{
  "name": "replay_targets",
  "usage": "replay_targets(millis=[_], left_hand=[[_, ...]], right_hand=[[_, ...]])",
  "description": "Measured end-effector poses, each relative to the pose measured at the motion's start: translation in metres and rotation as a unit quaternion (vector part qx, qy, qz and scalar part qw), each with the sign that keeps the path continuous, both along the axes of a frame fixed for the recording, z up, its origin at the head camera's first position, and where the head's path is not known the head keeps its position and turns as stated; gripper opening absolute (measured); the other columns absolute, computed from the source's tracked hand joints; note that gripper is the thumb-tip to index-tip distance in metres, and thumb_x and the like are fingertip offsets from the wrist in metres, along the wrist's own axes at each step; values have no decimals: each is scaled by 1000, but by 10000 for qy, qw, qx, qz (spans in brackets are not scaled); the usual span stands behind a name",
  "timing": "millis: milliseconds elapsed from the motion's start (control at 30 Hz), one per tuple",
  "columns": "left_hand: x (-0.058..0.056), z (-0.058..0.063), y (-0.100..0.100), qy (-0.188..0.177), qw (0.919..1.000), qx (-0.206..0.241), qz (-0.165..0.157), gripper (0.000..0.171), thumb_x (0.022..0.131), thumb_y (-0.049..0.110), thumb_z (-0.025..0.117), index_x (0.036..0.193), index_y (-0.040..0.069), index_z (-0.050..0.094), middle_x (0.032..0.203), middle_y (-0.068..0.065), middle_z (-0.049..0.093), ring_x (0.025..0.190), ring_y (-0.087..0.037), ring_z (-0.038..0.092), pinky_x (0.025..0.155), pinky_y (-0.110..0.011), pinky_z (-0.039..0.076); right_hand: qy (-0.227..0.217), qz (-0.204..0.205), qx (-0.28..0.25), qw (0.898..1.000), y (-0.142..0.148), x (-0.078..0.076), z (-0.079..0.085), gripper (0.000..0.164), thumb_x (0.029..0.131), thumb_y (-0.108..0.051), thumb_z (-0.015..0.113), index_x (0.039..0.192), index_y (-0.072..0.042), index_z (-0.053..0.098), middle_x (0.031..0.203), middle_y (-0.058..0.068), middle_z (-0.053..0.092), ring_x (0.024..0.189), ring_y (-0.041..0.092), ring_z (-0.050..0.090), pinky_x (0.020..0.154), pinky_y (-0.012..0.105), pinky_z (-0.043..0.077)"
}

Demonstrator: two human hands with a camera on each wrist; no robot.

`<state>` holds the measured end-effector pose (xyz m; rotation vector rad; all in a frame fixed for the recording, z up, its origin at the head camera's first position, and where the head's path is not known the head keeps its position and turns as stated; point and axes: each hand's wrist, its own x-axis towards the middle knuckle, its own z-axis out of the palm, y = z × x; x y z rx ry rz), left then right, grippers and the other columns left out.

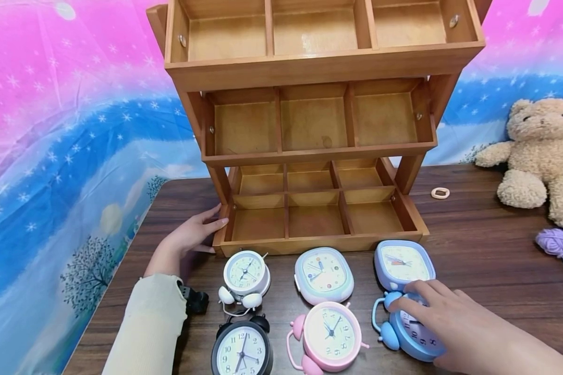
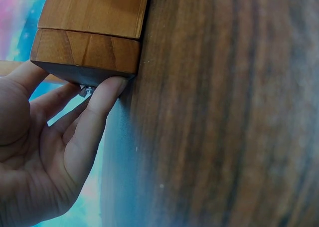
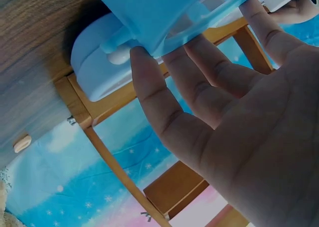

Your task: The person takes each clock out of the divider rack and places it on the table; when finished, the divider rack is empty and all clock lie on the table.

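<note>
My left hand [image 1: 190, 237] touches the left side of the wooden rack [image 1: 319, 245] near its base, fingers spread. In the left wrist view its fingertips press the outer face of the rack's bottom end [image 2: 87, 52], beside a metal wing nut [image 2: 88, 91]. At the lower right, my right hand [image 1: 460, 323] holds a blue twin-bell alarm clock [image 1: 415, 341], fingers over its edge and covering part of the dial. The right wrist view shows fingertips along the clock's blue rim. Directly behind it stands a periwinkle-blue rounded clock [image 1: 405, 263].
Before the rack stand a white twin-bell clock [image 1: 245, 273], a pastel rounded clock [image 1: 323, 273], a black clock [image 1: 242, 354] and a pink clock [image 1: 332, 336]. At right are a wooden ring [image 1: 440, 193], a teddy bear [image 1: 551, 151] and purple yarn [image 1: 559, 245].
</note>
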<state>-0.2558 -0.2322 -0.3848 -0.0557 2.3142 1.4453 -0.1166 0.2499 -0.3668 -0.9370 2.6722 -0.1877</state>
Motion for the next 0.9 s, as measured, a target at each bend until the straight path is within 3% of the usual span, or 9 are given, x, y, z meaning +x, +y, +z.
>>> replay_targets(millis=[133, 400, 633, 900], left_hand=[[-2, -2, -1, 5, 10000, -12, 16, 73, 105, 34, 49, 161, 19, 3, 162, -27, 8, 138, -46, 37, 86, -45, 58], [-2, -2, -4, -30, 9999, -70, 92, 74, 105, 35, 50, 161, 20, 4, 162, -26, 8, 139, -46, 35, 88, -45, 57], [-1, 3, 2, 85, 9992, -388, -57, 74, 106, 33, 48, 160, 12, 1, 160, -30, 14, 134, -47, 41, 88, -48, 57], [3, 4, 10, 206, 9967, -782, -62, 69, 108, 29, 43, 159, 6, 3, 156, -32, 23, 130, -48, 46, 87, -50, 57]], right_hand=[[-58, 54, -46, 10000, 0, 0, -2, 81, 62, -40, 94, 132, -40, 52, 130, 5, 48, 116, 34, 48, 80, 62, 50], [-243, -11, -124, 9996, -1, -1, -5, 82, 63, -33, 94, 131, -44, 50, 131, 4, 47, 117, 34, 47, 82, 63, 50], [-290, -80, -237, 9993, 1, 1, -8, 83, 64, -29, 94, 132, -46, 48, 135, 9, 46, 121, 37, 46, 82, 66, 49], [-474, -225, -346, 9980, -1, 2, -8, 88, 64, -49, 90, 139, -44, 46, 139, 7, 43, 122, 35, 44, 83, 64, 49]])
